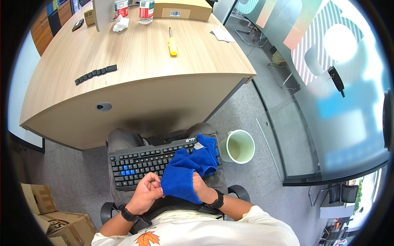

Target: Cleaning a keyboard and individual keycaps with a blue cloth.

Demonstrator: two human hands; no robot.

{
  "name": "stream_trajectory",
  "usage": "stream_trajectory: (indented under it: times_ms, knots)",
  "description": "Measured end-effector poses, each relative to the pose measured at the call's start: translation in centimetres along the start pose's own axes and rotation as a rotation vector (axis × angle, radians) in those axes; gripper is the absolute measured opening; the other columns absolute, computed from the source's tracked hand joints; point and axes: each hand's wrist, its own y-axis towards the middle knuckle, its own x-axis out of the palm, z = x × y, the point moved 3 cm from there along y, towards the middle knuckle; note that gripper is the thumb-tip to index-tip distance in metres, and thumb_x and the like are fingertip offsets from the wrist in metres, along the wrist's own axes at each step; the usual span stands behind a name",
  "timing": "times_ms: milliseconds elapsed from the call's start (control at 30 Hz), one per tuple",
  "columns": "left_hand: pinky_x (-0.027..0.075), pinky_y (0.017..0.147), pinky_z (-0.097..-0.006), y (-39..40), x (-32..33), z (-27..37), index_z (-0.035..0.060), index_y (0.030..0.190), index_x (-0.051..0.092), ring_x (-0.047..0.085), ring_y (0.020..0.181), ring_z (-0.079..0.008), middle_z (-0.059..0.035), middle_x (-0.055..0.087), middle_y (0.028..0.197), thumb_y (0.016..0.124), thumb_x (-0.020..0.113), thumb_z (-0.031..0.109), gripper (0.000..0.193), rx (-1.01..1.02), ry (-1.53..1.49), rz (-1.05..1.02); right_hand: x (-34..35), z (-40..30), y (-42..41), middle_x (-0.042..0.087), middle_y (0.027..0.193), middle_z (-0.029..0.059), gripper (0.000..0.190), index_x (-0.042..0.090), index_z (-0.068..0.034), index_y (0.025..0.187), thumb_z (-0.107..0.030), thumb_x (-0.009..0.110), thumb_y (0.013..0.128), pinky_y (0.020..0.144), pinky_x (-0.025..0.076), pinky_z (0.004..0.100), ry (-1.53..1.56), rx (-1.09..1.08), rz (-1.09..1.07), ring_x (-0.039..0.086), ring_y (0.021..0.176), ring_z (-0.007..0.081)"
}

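Observation:
A black keyboard [138,163] with several blue keys lies across the person's lap. A blue cloth [181,181] covers part of its right half and hangs over its near edge. My left hand [147,192] pinches the cloth's left edge between thumb and fingers, close to the keyboard's near edge. My right hand [201,187] is at the cloth's right side, its fingers hidden beneath or inside the fabric, so their grip cannot be seen. Loose black keycaps [96,73] form a row on the wooden desk [138,55], and a yellow-handled screwdriver [172,46] lies farther back.
A pale green bucket [238,147] stands on the floor right of the lap. On the desk are crumpled tissue [120,24], a plastic bottle [146,12], a cardboard box [181,10] and white paper [222,34]. Cartons [67,227] sit at lower left; a glass partition [307,123] rises at right.

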Motion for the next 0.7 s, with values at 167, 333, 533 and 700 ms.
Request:
stream_trajectory:
  times_ms: [167, 333, 533, 700]
  knots:
    - [0.051, 0.071, -0.023, 0.0, 0.2, -0.2, 0.007, 0.11, 0.049, 0.062, 0.082, -0.0089, -0.0064, 0.066, 0.099, 0.088, 0.068, -0.008, 0.032, 0.051, 0.171, 0.059, 1.1, 1.2, -1.6, 0.073, 0.106, 0.0103, 0.026, 0.073, -0.007, 0.108, -0.006, 0.074, 0.082, 0.085, 0.056, 0.0379, -0.019, -0.006, -0.066, 0.071, 0.096, 0.0285]
    - [0.047, 0.062, -0.0204, -1.4, 0.5, -1.4, 0.0028, 0.114, 0.054, 0.058, 0.072, -0.007, -0.0106, 0.068, 0.1, 0.084, 0.071, -0.009, 0.036, 0.562, 0.538, 0.288, 1.3, 0.5, -1.4, 0.073, 0.11, 0.012, 0.025, 0.073, -0.005, 0.109, -0.006, 0.073, 0.084, 0.087, 0.056, 0.0376, 0.076, 0.154, -0.044, 0.071, 0.099, 0.0293]
    - [0.046, 0.055, -0.0223, -1.6, 1.0, -1.3, -0.0013, 0.107, 0.061, 0.057, 0.067, -0.0084, -0.0135, 0.069, 0.099, 0.081, 0.073, -0.01, 0.03, 0.84, 0.849, 0.309, 2.0, -0.2, -2.1, 0.073, 0.113, 0.0138, 0.025, 0.071, 0.0, 0.111, -0.001, 0.071, 0.086, 0.088, 0.056, 0.0343, 0.164, 0.293, 0.075, 0.071, 0.1, 0.0277]
    - [0.047, 0.058, -0.0221, -1.2, 1.7, -0.9, -0.0028, 0.104, 0.064, 0.06, 0.071, -0.0088, -0.0127, 0.07, 0.098, 0.081, 0.068, -0.013, 0.025, 0.745, 0.664, 0.379, 2.1, 0.5, -2.9, 0.073, 0.115, 0.0136, 0.025, 0.07, 0.002, 0.114, 0.001, 0.069, 0.089, 0.089, 0.055, 0.0335, 0.381, 0.444, 0.079, 0.071, 0.1, 0.0239]
